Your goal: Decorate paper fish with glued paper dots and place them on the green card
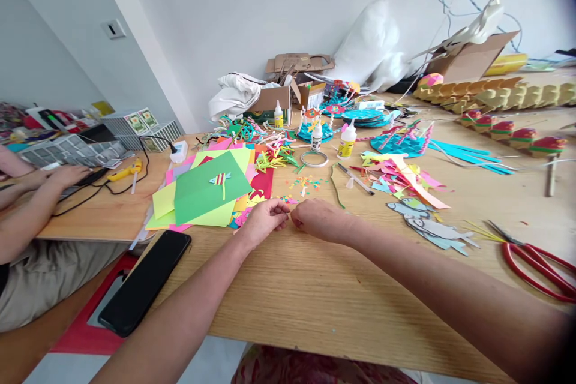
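Beside tiny paper bits (306,182), both hands (264,220) curl close together.

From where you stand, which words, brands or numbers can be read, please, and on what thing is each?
None can be read with certainty.
Large front bottle: label print too small.
Smaller bottle beside it: label blurred.
Rear bottle: label too small.
Open cardboard box: print blurred.

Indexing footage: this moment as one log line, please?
left hand: curled | right hand: curled | held: unclear | beyond: paper bits | left: green sheet | right: scissors
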`<action>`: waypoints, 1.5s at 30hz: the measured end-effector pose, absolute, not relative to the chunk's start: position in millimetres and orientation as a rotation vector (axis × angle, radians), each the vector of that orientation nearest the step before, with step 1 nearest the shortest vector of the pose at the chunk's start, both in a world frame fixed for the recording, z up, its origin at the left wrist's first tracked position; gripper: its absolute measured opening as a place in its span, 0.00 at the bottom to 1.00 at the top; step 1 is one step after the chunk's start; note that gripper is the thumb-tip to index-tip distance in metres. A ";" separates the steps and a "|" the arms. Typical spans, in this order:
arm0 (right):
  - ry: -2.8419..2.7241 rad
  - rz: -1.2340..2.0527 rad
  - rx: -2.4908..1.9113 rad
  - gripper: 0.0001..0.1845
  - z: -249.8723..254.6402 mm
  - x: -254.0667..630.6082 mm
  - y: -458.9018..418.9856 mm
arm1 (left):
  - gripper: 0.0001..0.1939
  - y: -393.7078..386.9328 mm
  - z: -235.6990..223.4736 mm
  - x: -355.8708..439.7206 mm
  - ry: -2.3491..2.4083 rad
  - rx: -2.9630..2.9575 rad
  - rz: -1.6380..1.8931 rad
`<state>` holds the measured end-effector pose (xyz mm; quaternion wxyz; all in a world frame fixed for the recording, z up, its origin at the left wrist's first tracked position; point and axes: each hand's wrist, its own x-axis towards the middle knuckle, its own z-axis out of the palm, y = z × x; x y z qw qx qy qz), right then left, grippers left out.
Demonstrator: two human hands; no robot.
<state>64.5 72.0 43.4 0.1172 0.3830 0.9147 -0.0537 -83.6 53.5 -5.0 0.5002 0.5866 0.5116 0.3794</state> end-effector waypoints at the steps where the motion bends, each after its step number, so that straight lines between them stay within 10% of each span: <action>1: 2.691 -0.146 1.103 0.14 42.5 63.9 72.2 | 0.04 53.5 -4.7 -83.6 1.245 1.419 0.914; 11: 2.699 -0.301 1.212 0.13 37.6 69.3 77.7 | 0.04 50.8 -5.6 -84.2 1.299 1.494 0.797; 21: 2.778 -1.255 1.531 0.06 37.6 91.4 74.9 | 0.08 38.8 11.5 -63.4 1.202 1.343 0.839; 45: 2.811 -0.899 1.647 0.07 54.2 126.5 58.9 | 0.02 50.8 24.1 -23.0 1.224 1.427 0.737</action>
